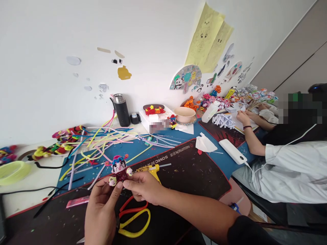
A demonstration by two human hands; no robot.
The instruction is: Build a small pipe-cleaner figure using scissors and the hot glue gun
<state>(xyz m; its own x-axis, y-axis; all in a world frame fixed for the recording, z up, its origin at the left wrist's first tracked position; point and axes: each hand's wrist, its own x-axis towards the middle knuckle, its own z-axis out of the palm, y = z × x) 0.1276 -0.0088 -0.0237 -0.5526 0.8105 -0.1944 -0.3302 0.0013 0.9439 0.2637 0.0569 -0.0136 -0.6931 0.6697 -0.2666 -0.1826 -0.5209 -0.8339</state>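
Upright between my two hands is a small pipe-cleaner doll with a blue and red hat, a pale face, a dark red body and yellowish cuffs. My left hand pinches its lower left side with thumb and fingers. From the right, my right hand grips the lower body, thumb in front. Below the hands, scissors with one red and one yellow handle lie on the dark mat; their blades are mostly hidden. Behind my right hand is a yellow glue gun, partly covered.
Loose coloured pipe cleaners spread over the blue table. A black thermos, a beige bowl and a white power bank stand or lie farther back. Finished dolls lie at left. A co-worker's hands handle paper at right.
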